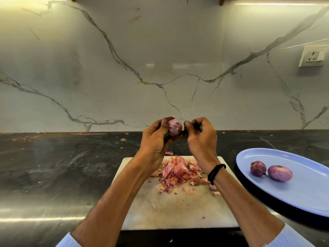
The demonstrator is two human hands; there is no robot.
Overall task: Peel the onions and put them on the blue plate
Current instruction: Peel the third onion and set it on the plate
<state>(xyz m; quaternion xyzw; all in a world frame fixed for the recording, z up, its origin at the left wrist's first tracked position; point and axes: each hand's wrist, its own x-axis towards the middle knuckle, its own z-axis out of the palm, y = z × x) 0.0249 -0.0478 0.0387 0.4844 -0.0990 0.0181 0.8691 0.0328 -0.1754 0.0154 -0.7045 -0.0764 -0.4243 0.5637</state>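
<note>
My left hand (pixel 156 139) grips a small pinkish onion (pixel 174 128), held up above the far edge of the cutting board. My right hand (pixel 201 136) is curled beside it, with its fingertips at the onion's right side; whether they pinch skin I cannot tell. Two peeled purple onions (pixel 258 168) (pixel 279 173) lie side by side on the blue oval plate (pixel 302 193) at the right.
A white cutting board (pixel 178 209) lies on the dark counter (pixel 62 166) and carries a heap of pink onion skins (pixel 178 172). A marble backsplash rises behind, with a wall socket (pixel 311 58) at the far right. Crumbs dot the counter's back edge.
</note>
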